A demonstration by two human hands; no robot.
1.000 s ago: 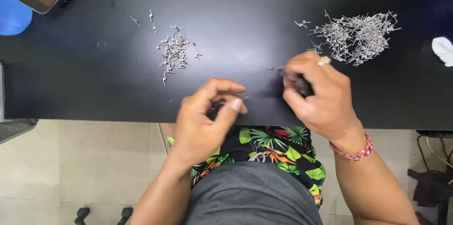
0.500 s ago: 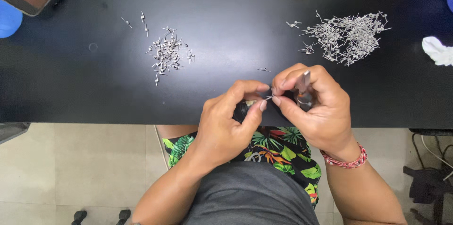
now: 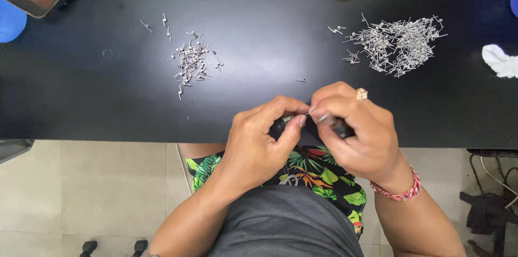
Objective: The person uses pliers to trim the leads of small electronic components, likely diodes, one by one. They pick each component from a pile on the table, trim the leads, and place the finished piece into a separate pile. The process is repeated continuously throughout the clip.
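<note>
Both grips meet at the black desk (image 3: 259,73) edge: our left hand (image 3: 259,141) pinching a tiny silver metal pin (image 3: 314,117), our right hand (image 3: 353,127), drawn closer, clenching a dark tool (image 3: 341,127).

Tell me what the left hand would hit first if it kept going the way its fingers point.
Probably the right hand: the left hand points right, fingertips already meeting it over a small metal piece.
</note>
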